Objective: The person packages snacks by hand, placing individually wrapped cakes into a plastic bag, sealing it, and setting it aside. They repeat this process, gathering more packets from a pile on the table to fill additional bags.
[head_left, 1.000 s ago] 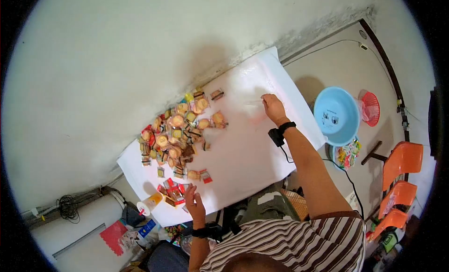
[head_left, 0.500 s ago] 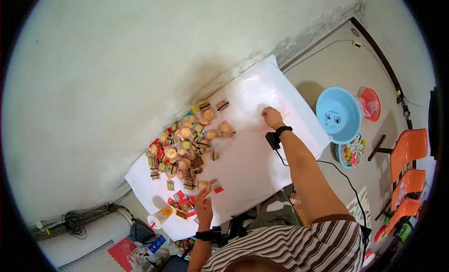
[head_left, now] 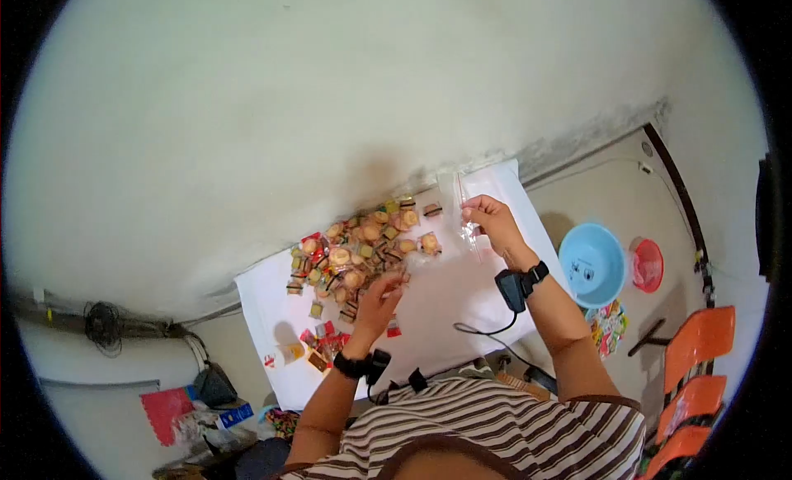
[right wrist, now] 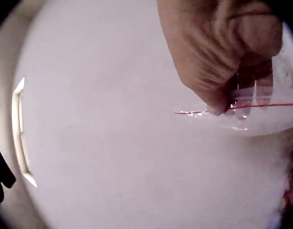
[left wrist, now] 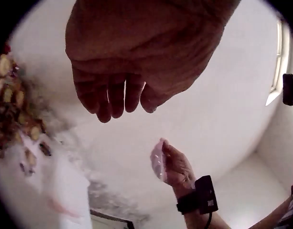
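Head view, right hand: the right hand [head_left: 497, 226] pinches a clear plastic bag [head_left: 453, 201] between thumb and fingertips, above the far right part of the white table [head_left: 450, 319].
Head view, left hand: the left hand [head_left: 378, 308] hovers at the near edge of the pile, fingers bent slightly and loose.
Head view, pile: wrapped cookies [head_left: 371, 232] lie heaped towards the wall side of the table.
Head view, near left corner: red packets [head_left: 332, 341] lie beside a cup [head_left: 288, 354].
Head view, floor: a blue basin [head_left: 592, 269] is beside a red basket [head_left: 648, 267], both right of the table.
Left wrist view, left hand: the fingers are loosely extended with narrow gaps, thumb apart; nothing shows in them.
Left wrist view, bag: it hangs from the right hand, well apart from the left.
Right wrist view, bag: thumb and fingers pinch it along its red strip [right wrist: 275, 104].
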Demonstrator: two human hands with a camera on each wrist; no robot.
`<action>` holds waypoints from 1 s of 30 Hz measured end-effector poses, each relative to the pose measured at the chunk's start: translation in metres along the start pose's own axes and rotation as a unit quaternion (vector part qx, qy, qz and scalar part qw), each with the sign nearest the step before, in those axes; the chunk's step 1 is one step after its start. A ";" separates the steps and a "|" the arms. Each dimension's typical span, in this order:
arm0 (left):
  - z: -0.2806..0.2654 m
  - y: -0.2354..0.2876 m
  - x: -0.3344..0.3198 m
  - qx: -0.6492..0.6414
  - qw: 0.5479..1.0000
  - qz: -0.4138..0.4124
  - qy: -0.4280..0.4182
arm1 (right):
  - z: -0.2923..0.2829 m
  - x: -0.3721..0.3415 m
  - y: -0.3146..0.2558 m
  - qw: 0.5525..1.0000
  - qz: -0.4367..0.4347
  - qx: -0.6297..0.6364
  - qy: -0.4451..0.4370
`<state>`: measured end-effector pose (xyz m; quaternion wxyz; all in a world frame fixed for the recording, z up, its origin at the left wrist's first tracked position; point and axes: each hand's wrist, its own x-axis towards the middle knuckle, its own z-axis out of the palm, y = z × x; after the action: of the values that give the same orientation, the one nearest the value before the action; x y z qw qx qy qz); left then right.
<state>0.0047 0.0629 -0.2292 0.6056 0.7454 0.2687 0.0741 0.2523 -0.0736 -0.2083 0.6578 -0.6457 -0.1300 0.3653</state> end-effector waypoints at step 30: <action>-0.001 0.044 -0.042 0.254 0.868 0.323 0.278 | 0.096 -0.095 -0.015 0.833 -0.462 -0.294 0.080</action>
<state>-0.0175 0.0379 -0.1787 0.2381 0.8670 0.1802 0.3990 0.1293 -0.0612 -0.1532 0.5375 -0.7004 -0.4610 -0.0893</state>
